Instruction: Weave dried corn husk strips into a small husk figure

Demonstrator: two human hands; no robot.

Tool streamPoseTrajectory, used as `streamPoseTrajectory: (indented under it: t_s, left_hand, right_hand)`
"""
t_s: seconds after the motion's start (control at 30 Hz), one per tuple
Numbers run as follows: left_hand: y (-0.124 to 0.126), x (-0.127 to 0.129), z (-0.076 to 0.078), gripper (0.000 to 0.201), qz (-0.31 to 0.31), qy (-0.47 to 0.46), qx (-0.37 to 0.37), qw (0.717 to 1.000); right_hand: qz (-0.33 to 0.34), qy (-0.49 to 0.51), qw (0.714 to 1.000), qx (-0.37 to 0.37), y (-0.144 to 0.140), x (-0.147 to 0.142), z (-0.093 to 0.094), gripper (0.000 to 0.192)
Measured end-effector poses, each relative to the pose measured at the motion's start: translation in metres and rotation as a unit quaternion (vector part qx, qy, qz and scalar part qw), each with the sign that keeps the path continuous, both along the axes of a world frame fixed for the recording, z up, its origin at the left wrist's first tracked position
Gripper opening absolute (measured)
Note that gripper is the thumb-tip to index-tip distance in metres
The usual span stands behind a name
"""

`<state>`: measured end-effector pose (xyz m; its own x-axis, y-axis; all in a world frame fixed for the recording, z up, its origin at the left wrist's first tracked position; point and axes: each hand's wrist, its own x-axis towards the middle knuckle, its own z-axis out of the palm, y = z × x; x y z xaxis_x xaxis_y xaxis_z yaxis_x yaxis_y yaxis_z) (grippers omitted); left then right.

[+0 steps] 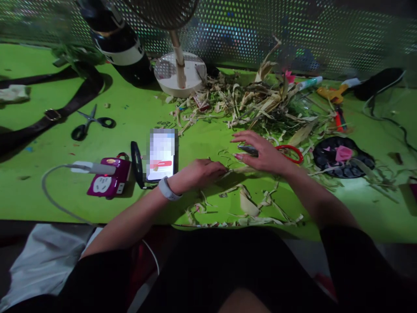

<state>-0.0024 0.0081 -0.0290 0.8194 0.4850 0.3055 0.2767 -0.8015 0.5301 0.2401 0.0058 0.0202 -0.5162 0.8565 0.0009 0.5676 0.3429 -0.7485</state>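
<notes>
My right hand (263,152) is closed loosely around a pair of red-handled scissors (289,153), with the fingers partly stretched. The blades point left past the thumb, and the handle loops stick out behind the palm. Lower and to the left, my left hand (205,174) has its fingers bunched, with a grey band on the wrist. Its fingertips press on the end of a pale strip of dried husk (243,170), which runs right beneath my right hand. Thin curled green shreds (224,155) lie between the hands. Loose husk scraps (248,203) lie along the near edge.
A heap of dried husks (260,102) fills the back. To the left are a phone (162,152), a purple power adapter (109,177) with a cable, and black scissors (93,123). A fan (180,82) and a dark bottle (124,52) stand behind; a black tray (342,167) lies right.
</notes>
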Motion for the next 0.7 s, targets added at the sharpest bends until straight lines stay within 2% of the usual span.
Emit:
streamPoseTrajectory:
  t_s: [0.07,0.13,0.17,0.23,0.27,0.37,0.43,0.5,0.53,0.63,0.7]
  left_hand:
    - [0.0,-0.001,0.0,0.024,0.019,-0.007,-0.002,1.0]
    - [0.001,-0.003,0.004,0.025,0.02,-0.02,-0.037,0.999]
    - [0.002,-0.004,0.006,0.025,0.022,-0.033,-0.073,0.997]
    - [0.002,-0.005,0.012,0.03,0.048,-0.081,-0.193,0.977]
    - [0.001,-0.005,0.014,0.034,0.064,-0.108,-0.27,0.955]
    - [-0.002,-0.003,0.019,0.044,0.076,-0.15,-0.482,0.86]
    - [-0.005,0.001,0.019,0.045,0.051,-0.144,-0.56,0.814]
    - [-0.008,0.006,0.017,0.046,0.025,-0.134,-0.597,0.79]
    - [-0.01,0.008,0.016,0.042,0.021,-0.12,-0.598,0.792]
    - [-0.012,0.013,0.014,0.039,0.009,-0.099,-0.534,0.839]
    - [-0.013,0.013,0.014,0.041,0.005,-0.107,-0.503,0.857]
  right_hand:
    - [0.05,-0.074,0.995,0.036,-0.002,0.003,0.003,0.04]
    - [0.126,-0.119,0.984,0.032,-0.003,0.006,0.004,0.036]
    - [0.152,-0.126,0.979,0.043,-0.004,0.007,0.004,0.032]
    - [0.161,-0.124,0.973,0.112,-0.005,0.008,0.003,0.025]
    - [0.156,-0.124,0.967,0.161,-0.006,0.007,0.001,0.024]
    - [0.138,-0.144,0.936,0.29,-0.008,0.003,-0.002,0.027]
    - [0.131,-0.164,0.917,0.34,-0.01,-0.001,-0.004,0.032]
    - [0.12,-0.178,0.904,0.369,-0.011,-0.005,-0.005,0.032]
    - [0.117,-0.179,0.902,0.375,-0.012,-0.007,-0.005,0.031]
    - [0.115,-0.157,0.904,0.38,-0.014,-0.013,-0.004,0.028]
    - [0.107,-0.146,0.899,0.4,-0.013,-0.012,-0.002,0.027]
